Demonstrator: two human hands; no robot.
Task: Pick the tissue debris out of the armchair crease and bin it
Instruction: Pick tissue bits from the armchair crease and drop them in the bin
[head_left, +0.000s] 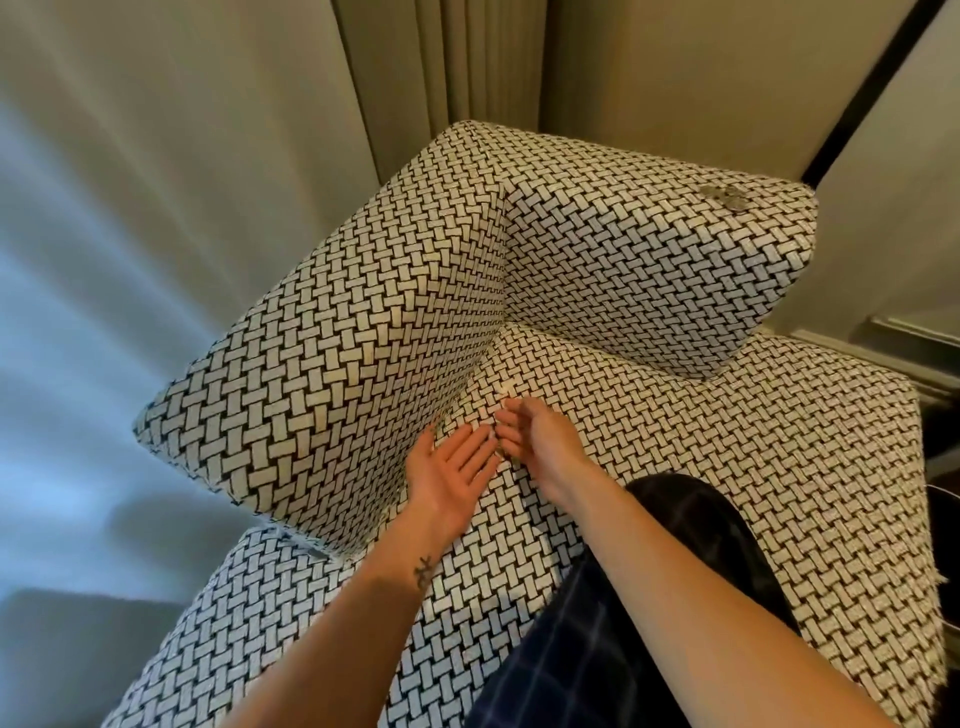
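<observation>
The armchair (649, 270) is covered in a black-and-white woven fabric. Its crease (478, 379) runs where the left cushion meets the seat. A small pale scrap of tissue debris (507, 389) lies on the seat just beside that crease. My left hand (451, 475) rests palm up and flat on the seat next to the crease, with nothing visible in the palm. My right hand (537, 436) hovers just right of it, fingers curled with their tips at the left fingertips, a little below the scrap. Whether those fingers pinch any tissue is hidden. No bin is in view.
Beige curtains (457, 62) hang behind the chair, and a pale wall fills the left. Small grey round items (723, 196) lie on the top of the right cushion. My knee in dark checked trousers (675, 525) rests on the seat.
</observation>
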